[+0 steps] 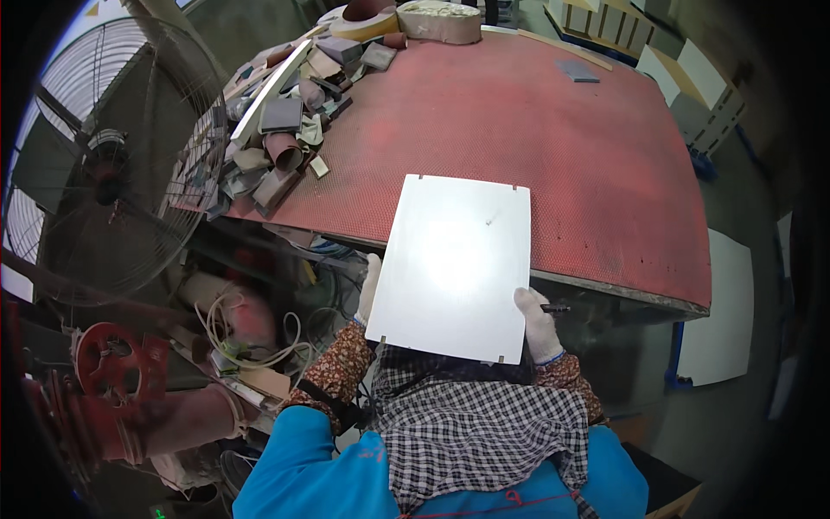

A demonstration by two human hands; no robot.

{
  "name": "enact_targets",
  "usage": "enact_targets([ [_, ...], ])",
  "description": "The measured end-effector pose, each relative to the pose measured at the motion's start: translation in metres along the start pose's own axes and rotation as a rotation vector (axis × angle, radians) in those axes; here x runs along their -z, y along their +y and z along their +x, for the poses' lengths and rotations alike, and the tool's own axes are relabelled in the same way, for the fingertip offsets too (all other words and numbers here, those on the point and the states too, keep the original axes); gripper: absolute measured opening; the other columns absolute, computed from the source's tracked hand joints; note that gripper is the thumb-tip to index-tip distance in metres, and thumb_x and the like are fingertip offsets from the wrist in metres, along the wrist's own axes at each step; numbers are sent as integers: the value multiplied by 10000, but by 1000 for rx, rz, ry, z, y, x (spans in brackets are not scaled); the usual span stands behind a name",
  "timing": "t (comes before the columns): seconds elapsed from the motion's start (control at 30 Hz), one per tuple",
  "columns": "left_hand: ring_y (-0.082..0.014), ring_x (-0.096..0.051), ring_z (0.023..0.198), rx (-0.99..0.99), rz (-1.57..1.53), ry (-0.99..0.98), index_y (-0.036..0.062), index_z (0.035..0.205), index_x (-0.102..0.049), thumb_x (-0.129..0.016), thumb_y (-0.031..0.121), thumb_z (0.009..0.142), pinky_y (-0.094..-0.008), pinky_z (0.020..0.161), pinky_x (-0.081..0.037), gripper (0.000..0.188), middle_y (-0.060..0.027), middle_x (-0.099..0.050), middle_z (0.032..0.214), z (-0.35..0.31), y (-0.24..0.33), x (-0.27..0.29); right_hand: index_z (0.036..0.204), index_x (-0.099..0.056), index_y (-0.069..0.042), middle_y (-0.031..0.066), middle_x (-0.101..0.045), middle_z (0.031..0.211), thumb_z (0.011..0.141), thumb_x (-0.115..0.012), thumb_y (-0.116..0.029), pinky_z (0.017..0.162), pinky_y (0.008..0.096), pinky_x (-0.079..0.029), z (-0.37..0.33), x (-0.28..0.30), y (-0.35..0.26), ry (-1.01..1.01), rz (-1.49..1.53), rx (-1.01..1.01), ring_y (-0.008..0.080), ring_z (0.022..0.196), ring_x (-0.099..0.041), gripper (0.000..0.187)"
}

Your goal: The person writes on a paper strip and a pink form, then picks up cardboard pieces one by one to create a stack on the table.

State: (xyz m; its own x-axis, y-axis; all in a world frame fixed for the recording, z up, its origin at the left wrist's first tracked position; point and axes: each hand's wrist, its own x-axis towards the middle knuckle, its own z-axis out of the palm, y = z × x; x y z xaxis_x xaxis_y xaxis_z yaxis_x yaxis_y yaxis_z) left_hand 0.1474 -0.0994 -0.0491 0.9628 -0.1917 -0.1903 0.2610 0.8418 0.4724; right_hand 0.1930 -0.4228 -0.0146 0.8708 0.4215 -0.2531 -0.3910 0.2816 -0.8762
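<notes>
A white, glossy rectangular panel [454, 277] is held up in front of me, with small notches near its corners and a faint dark mark on its upper right part. My left hand [369, 290], in a white glove, grips its left edge; the fingers are mostly hidden behind it. On the right edge my gloved right hand [538, 324] is closed, with a black pen [556, 308] sticking out to the right. The far end of the panel overlaps the near edge of a red textured table [484, 112].
Sanding blocks and abrasive scraps [285, 117] are heaped on the table's left side. A big caged fan [108, 164] stands at left, above red pipework [164, 419] and a pale hose [216, 333]. A grey pad [577, 71] lies far right; white panels [716, 311] lean beyond the table.
</notes>
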Motion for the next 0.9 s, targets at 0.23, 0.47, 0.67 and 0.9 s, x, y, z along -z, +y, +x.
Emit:
enact_targets([
  [0.23, -268, -513, 1389, -407, 1312, 69, 84, 1593, -347, -429, 432, 1121, -433, 1124, -489, 593, -132, -436, 1594, -4, -63, 111, 1312, -621, 55, 123, -691, 1225, 1070, -545, -324, 991, 357, -511, 16, -23, 13, 21, 11, -89, 202, 1116, -650, 456],
  [0.47, -290, -718, 1081, -120, -111, 141, 22, 1308, -653, -634, 271, 1044, -464, 894, -619, 363, -156, -712, 1270, -28, -40, 79, 1304, -602, 56, 138, -681, 1244, 1079, -526, -286, 1019, 375, -504, 27, -43, 22, 36, 41, -96, 221, 1149, -646, 416],
  [0.67, -172, -762, 928, -58, 187, 447, 30, 1343, -617, -583, 59, 1043, -295, 701, -639, 304, -84, -750, 1144, -92, 15, 60, 1293, -603, 83, 176, -706, 1197, 1109, -460, -361, 935, 397, -569, 36, -15, -8, 113, -26, -61, 266, 1068, -705, 501],
  [0.9, -179, -761, 1049, -292, 137, 474, 7, 1361, -581, -566, 34, 1057, -299, 838, -652, 306, -98, -731, 1192, -133, 65, 27, 1272, -624, 61, 150, -714, 1151, 1119, -479, -341, 863, 351, -590, 26, -21, -36, 177, -170, 34, 223, 994, -715, 454],
])
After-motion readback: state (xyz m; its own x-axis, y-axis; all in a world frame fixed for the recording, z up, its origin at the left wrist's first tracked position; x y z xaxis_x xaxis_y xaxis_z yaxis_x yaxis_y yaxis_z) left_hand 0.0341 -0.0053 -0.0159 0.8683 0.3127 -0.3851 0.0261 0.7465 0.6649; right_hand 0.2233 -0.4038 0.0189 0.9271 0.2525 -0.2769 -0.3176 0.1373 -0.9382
